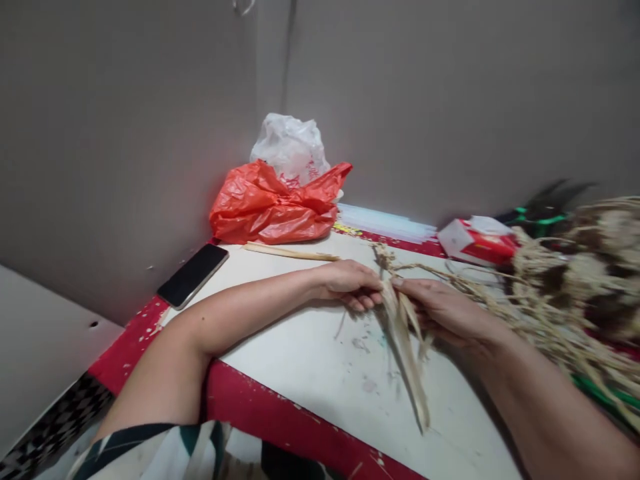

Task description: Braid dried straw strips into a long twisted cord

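Observation:
A bundle of dried plant strips [406, 347], pale and straw-coloured, is held between my hands over the white board. Its broad lower end hangs toward the near side, while a frayed knotted top sticks up above my fingers. My left hand [353, 281] pinches the bundle's upper part from the left, fingers curled. From the right, my right hand [445, 308] grips the same part, its thumb on the strips and the other fingers partly hidden behind them. A thin braided strand [425, 268] runs from near the top toward the pile of dried fibre [560, 300] on the right.
The white board [300, 347] lies on a red table [260, 400]. A phone [193, 275] lies at the left. Behind stand an orange plastic bag [275, 207] and a white bag [290, 143]; a single dry stalk [290, 252] lies before them. A red-and-white tissue box [477, 241] stands back right, near grey walls.

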`<state>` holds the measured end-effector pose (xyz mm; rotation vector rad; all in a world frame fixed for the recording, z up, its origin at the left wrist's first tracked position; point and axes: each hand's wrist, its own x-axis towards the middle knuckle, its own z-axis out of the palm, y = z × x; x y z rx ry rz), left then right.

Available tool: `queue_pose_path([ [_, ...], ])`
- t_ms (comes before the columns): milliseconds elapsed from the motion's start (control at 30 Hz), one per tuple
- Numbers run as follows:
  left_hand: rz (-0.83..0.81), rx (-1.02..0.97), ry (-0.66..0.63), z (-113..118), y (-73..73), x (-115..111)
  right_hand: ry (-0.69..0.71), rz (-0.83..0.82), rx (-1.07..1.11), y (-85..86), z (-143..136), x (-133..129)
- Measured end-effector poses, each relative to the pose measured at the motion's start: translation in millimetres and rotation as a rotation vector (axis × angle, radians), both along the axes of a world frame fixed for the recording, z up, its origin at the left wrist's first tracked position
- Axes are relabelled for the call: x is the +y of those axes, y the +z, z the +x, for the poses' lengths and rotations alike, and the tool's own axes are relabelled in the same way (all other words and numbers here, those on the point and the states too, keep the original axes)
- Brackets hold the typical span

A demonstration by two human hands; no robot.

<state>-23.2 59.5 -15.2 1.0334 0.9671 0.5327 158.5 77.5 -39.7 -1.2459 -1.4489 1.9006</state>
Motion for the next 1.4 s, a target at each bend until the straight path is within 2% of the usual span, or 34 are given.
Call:
queue_pose_path([
  [67,0.023,-0.003,0.024,-2.5,0.0,-2.1,0.014,0.027,0.017,5.7,-1.8,-3.6],
  [167,0.025,-0.039,-0.047,-6.1,-5.1,3.3,0.015,0.034,0.059,8.7,-1.1,-1.6],
  [333,0.032,-0.048,-0.069,-5.6,-15.9,16.4,0.039,0.05,0.08,4.4,4.7,6.2],
  [533,0.091,0.014,-0.08,-1.0,-17.5,13.0,0.059,0.148,-0.007,0.9,3.6,4.3],
  [800,0.252,0.182,0.008,9.6,-17.3,6.2,0.078,0.247,-0.15,1.9,0.5,2.3],
  [933,0.275,0.228,0.022,13.3,-16.6,4.6,0.068,0.314,-0.263,3.9,-1.6,0.6],
  [1067,0.241,0.191,0.088,15.3,-17.3,2.1,0.031,0.415,-0.33,4.0,-4.3,-1.9],
  [1167,0.266,0.135,0.136,15.9,-17.3,-1.7,-0.012,0.417,-0.318,2.3,-5.1,-2.3],
  [1300,0.567,0.045,0.202,14.2,-7.4,-4.5,-0.06,0.366,-0.282,-1.7,-1.7,2.4],
  [1400,0.717,-0.08,0.33,7.4,19.6,-3.0,-0.059,0.374,-0.276,-2.8,2.5,7.0],
])
